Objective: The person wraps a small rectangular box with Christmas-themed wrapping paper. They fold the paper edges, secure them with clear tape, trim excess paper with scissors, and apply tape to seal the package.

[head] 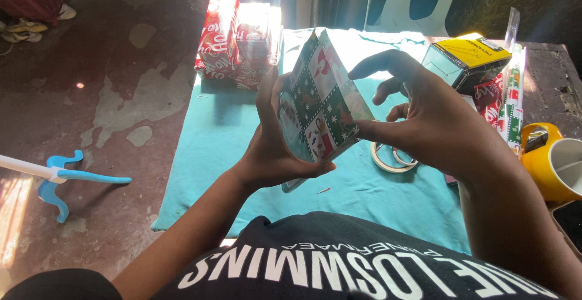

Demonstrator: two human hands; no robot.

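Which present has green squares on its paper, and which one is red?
The green present, held up between both hands, has green and white squares. The red present sits alone at the far edge of the teal cloth.

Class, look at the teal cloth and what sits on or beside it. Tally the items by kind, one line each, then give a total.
Wrapped parcels: 2, red one on the cloth, green patterned one held in both hands
Yellow-topped box: 1
Tape roll: 1
Wrapping paper rolls: 1 bundle
Yellow mug: 1
Total: 6
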